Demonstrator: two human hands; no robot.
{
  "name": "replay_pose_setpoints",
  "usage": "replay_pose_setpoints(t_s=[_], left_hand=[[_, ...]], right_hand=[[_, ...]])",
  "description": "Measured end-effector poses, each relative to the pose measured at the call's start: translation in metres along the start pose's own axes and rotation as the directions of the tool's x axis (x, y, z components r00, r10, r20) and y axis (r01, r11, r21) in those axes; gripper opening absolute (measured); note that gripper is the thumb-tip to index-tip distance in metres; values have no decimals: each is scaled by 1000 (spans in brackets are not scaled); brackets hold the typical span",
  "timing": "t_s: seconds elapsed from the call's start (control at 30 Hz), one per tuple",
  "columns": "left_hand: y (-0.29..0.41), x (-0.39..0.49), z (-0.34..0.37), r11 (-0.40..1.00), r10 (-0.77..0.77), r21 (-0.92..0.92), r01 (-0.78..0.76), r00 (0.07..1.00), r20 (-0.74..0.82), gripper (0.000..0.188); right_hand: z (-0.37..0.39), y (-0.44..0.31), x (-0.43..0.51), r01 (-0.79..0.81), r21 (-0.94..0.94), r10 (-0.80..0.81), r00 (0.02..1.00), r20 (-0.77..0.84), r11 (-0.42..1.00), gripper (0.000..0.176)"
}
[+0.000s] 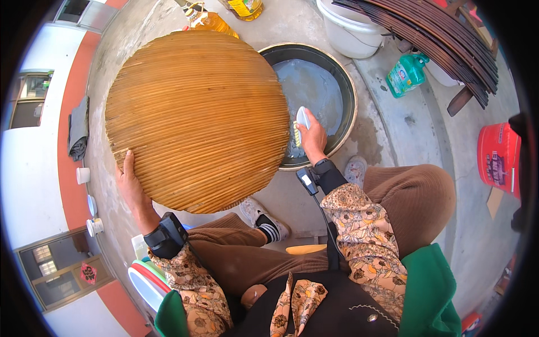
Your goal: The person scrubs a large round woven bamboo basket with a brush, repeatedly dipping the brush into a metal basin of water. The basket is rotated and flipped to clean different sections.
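A large round mat of thin reed stalks [198, 122] is tilted up in front of me. My left hand [134, 187] grips its lower left edge, thumb on the near face and the other fingers mostly hidden behind. In my right hand [312, 135] is a scrubbing brush [302, 120] with a white back and pale yellow bristles. The brush is just beside the mat's right edge, above a dark round basin [350, 105] of cloudy water [311, 84]. Part of the basin is hidden behind the mat.
A white bucket [353, 40] stands beyond the basin. Bottles of yellow liquid [210, 21] are behind the mat. To the right are a green jug [406, 76], a dark slatted rack [446, 46] and a red bucket [499, 156]. Coloured basins [147, 282] stand near my left elbow.
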State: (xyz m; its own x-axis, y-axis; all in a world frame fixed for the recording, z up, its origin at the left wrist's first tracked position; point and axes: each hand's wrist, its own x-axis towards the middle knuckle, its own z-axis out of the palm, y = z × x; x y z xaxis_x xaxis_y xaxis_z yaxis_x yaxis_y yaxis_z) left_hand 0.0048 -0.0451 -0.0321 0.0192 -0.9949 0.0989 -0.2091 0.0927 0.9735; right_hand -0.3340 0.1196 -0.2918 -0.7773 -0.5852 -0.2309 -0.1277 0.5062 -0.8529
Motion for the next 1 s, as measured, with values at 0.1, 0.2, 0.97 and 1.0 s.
replay_pose_setpoints(t_s=[0.1, 0.2, 0.97, 1.0], left_hand=[[-4, 1, -2, 999, -32, -19, 32, 999, -8, 44], [-5, 0, -4, 998, -55, -19, 54, 998, -32, 43], [-3, -2, -2, 997, -68, -35, 67, 997, -31, 44], [-3, -2, -2, 998, -64, -16, 64, 997, -38, 44]], right_hand=[[16, -46, -17, 258, 350, -256, 965, -52, 901, 60], [38, -87, -45, 335, 442, -426, 897, 121, 832, 64], [49, -114, -39, 438, 455, -564, 804, 189, 776, 62], [49, -117, -35, 368, 422, -488, 844, 222, 829, 62]])
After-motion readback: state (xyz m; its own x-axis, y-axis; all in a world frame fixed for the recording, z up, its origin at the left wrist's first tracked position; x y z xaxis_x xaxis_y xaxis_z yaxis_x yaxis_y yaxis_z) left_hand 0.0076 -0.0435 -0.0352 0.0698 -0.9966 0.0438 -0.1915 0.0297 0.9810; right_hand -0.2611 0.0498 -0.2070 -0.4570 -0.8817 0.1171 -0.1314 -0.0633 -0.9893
